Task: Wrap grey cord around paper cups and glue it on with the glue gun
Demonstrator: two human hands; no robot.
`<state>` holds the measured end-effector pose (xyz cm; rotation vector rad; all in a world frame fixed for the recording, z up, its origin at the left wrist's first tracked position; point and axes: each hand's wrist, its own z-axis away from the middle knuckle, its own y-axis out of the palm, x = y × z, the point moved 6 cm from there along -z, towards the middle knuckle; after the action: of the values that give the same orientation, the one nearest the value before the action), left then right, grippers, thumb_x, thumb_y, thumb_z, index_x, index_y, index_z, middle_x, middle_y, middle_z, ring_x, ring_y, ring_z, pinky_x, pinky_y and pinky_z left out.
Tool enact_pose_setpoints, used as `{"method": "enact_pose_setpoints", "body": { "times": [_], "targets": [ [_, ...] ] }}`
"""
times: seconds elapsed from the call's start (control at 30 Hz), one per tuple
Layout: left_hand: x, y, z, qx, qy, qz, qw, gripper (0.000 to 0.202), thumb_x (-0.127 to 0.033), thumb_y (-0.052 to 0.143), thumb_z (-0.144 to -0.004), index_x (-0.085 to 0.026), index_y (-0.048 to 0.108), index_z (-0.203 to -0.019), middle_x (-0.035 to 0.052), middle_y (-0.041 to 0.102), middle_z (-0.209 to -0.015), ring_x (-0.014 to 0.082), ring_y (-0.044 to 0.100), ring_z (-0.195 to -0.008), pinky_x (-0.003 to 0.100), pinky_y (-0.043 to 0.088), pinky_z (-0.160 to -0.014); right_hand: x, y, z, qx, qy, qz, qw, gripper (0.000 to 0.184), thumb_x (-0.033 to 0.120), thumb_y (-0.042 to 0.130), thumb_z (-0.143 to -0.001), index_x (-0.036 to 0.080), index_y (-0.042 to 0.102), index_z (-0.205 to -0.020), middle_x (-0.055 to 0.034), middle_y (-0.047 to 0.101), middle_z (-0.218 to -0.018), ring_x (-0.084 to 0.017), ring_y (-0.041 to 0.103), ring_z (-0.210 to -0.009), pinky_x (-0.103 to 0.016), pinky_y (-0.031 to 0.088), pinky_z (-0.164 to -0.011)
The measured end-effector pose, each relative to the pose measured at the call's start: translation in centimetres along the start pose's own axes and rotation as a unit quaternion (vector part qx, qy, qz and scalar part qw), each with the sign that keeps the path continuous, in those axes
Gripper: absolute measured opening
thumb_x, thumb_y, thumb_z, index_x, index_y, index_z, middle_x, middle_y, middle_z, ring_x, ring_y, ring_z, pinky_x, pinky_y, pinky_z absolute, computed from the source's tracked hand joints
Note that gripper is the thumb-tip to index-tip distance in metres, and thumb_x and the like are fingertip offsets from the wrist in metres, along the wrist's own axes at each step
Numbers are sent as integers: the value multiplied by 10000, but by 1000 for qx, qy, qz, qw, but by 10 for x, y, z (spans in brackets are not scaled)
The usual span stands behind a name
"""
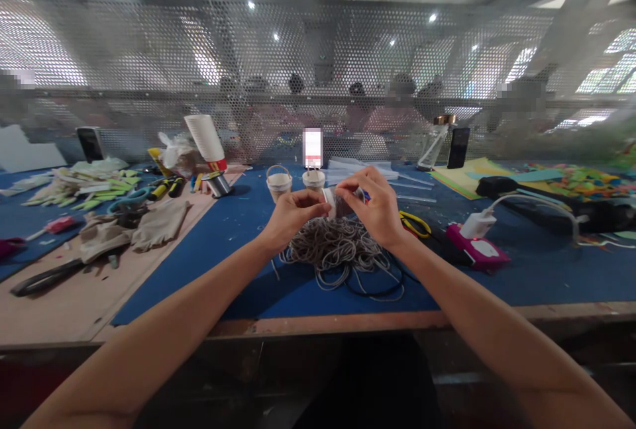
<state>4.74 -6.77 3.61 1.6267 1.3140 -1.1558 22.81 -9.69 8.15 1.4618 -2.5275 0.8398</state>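
Note:
Above the middle of the blue table, a paper cup is tilted on its side between my hands, much of it hidden by fingers. My left hand pinches its left end with thumb and fingertips. Opposite it, my right hand is closed with thumb and forefinger at the cup's upper right side; whether it also pinches a cord end I cannot make out. Right below both hands lies a loose heap of grey cord. Just behind stand two small cups, one with a looped handle and another beside it.
Stacked paper cups lean on a metal holder at the back left. Gloves, scissors and foam strips lie left. To the right are yellow-handled pliers, a magenta power block and a glass bottle.

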Motion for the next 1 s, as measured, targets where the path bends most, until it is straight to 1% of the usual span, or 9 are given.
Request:
{"method": "enact_pose_setpoints", "body": {
  "times": [0.17, 0.33, 0.53, 0.73, 1.0],
  "targets": [
    [-1, 1, 1, 0, -4, 4, 1000, 182, -296, 893, -702, -186, 775, -785, 35, 740, -785, 146, 658, -723, 305, 545, -763, -1, 1, -1, 3, 3, 7, 1000, 43, 272, 689, -988, 301, 719, -978, -21, 649, -957, -213, 645, -936, -439, 506, -943],
    [-2, 3, 2, 13, -1, 9, 1000, 171, -289, 886, -712, -190, 768, -786, 42, 746, -781, 155, 665, -726, 324, 555, -788, -3, 2, -2, 3, 4, 15, 1000, 43, 275, 696, -983, 311, 718, -978, -17, 655, -961, -215, 646, -935, -438, 500, -947],
    [-3, 5, 2, 24, 2, 9, 1000, 163, -292, 885, -711, -196, 772, -781, 36, 744, -768, 157, 665, -716, 324, 557, -783, -2, 2, -3, -1, -3, 25, 1000, 40, 266, 705, -975, 303, 717, -963, -15, 656, -944, -208, 649, -907, -437, 490, -951],
    [-3, 6, 2, 28, -3, 9, 1000, 179, -298, 892, -705, -191, 773, -784, 38, 745, -769, 157, 671, -721, 328, 564, -789, -1, 3, -3, 1, -2, 38, 999, 40, 266, 708, -975, 302, 710, -958, -12, 656, -934, -204, 655, -900, -452, 480, -973],
    [-6, 8, 3, 31, -2, 5, 999, 206, -316, 905, -695, -180, 770, -769, 40, 748, -764, 158, 675, -723, 331, 566, -792, 3, 2, -4, -4, -12, 43, 999, 32, 266, 718, -971, 289, 716, -949, -9, 657, -922, -196, 652, -891, -425, 469, -952]
  ]
}}
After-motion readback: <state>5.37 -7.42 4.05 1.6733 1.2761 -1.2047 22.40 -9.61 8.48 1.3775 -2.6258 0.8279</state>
